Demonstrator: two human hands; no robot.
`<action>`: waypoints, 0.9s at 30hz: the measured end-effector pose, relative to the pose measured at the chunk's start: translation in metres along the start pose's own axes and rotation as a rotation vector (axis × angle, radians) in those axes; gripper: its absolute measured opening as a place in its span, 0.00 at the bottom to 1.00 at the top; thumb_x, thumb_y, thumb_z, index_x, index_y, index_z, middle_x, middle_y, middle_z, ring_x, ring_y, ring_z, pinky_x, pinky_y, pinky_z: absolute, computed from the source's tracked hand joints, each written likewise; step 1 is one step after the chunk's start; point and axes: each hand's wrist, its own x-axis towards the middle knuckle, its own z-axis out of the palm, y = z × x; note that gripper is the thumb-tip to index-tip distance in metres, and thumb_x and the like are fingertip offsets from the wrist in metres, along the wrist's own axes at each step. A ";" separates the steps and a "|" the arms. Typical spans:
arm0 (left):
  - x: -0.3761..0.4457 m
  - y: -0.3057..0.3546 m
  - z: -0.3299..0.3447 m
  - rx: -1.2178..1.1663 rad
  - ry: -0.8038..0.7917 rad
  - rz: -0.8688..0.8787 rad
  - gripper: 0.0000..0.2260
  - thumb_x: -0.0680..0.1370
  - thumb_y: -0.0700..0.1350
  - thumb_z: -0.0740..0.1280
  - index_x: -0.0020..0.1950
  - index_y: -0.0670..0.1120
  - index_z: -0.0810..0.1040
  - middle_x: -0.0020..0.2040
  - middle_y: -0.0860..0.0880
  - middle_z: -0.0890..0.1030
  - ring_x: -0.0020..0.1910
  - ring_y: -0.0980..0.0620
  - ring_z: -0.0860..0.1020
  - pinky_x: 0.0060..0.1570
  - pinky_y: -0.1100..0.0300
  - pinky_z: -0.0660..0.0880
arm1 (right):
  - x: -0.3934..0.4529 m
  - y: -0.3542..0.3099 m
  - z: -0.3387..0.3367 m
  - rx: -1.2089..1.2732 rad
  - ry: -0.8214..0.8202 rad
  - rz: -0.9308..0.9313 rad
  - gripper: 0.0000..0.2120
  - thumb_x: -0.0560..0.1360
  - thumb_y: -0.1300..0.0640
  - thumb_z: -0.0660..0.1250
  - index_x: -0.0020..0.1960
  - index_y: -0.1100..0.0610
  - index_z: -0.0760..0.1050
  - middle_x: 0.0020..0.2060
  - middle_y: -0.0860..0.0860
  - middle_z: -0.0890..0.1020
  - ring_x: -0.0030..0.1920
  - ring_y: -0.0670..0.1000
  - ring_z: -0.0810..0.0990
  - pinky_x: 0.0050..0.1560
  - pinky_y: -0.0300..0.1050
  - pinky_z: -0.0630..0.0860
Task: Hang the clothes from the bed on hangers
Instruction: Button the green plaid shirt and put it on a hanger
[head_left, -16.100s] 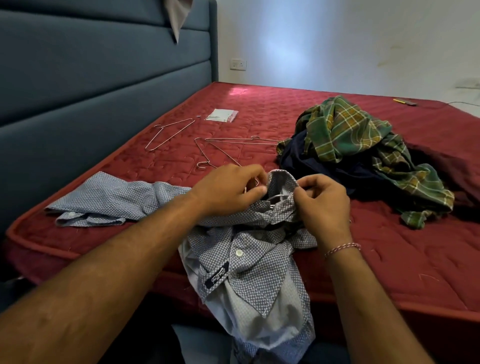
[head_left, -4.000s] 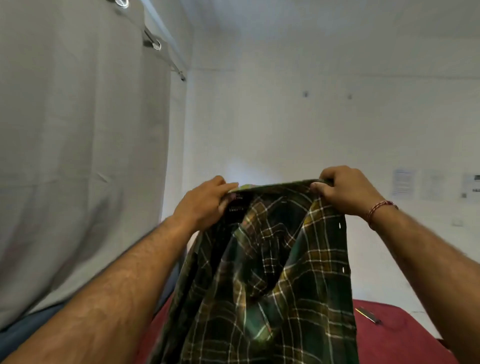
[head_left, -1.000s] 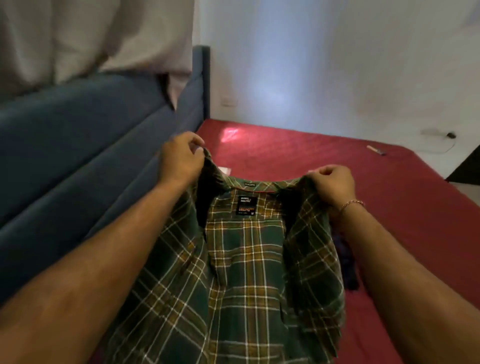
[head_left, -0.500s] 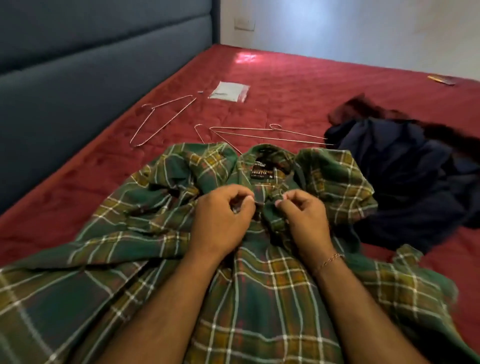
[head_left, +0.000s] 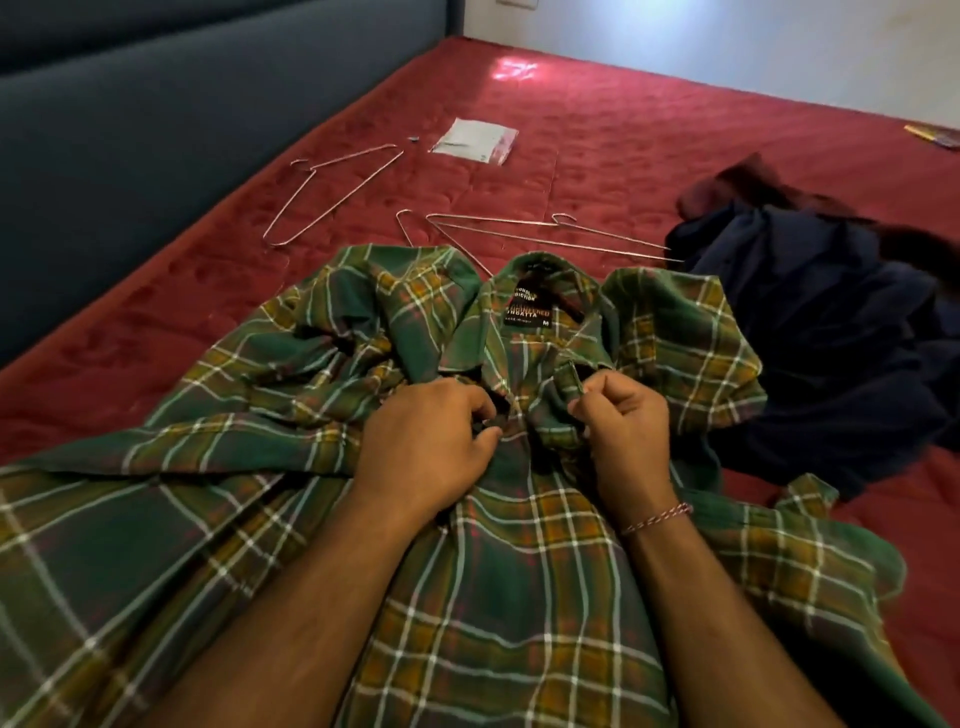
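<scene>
1. Green plaid shirt (head_left: 519, 597) is spread out on the red mattress (head_left: 675, 156), collar end away from the camera, inside label showing just under the collar.
2. Left hand (head_left: 426, 441) is curled over the shirt's front just below the collar, fingertips pinching the fabric edge.
3. Right hand (head_left: 623, 431) is pinching the other front edge right beside it, thumb and finger closed on a little fold of cloth. Thin thread bracelet on that wrist.
4. Three wire hangers on the mattress past the collar: one (head_left: 332, 195) off to the left near the blue headboard (head_left: 156, 130), the other two (head_left: 540, 236) overlapping just behind the collar.
5. Dark navy clothes pile (head_left: 831, 332) lies right of the shirt, touching it.
6. Small clear plastic packet (head_left: 475, 140) lies beyond the hangers.
</scene>
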 end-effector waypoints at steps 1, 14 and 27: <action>-0.001 0.001 0.001 0.015 0.000 0.000 0.08 0.78 0.59 0.70 0.54 0.59 0.83 0.52 0.59 0.83 0.51 0.54 0.81 0.44 0.55 0.79 | -0.004 0.000 0.000 -0.006 -0.006 0.011 0.16 0.74 0.67 0.69 0.31 0.56 0.72 0.26 0.46 0.72 0.30 0.44 0.69 0.33 0.39 0.69; 0.001 0.033 -0.001 -0.799 0.279 -0.266 0.12 0.76 0.44 0.75 0.41 0.51 0.72 0.36 0.53 0.75 0.33 0.58 0.74 0.34 0.62 0.71 | -0.025 -0.032 0.011 0.071 0.250 -0.091 0.06 0.74 0.63 0.77 0.42 0.54 0.83 0.37 0.50 0.84 0.37 0.46 0.79 0.40 0.43 0.78; -0.014 0.023 0.018 -1.072 0.136 -0.190 0.10 0.80 0.37 0.70 0.48 0.52 0.86 0.47 0.57 0.87 0.50 0.60 0.84 0.50 0.66 0.79 | -0.034 -0.031 0.018 0.239 0.120 0.137 0.03 0.77 0.67 0.72 0.44 0.63 0.80 0.30 0.56 0.81 0.30 0.52 0.80 0.34 0.48 0.82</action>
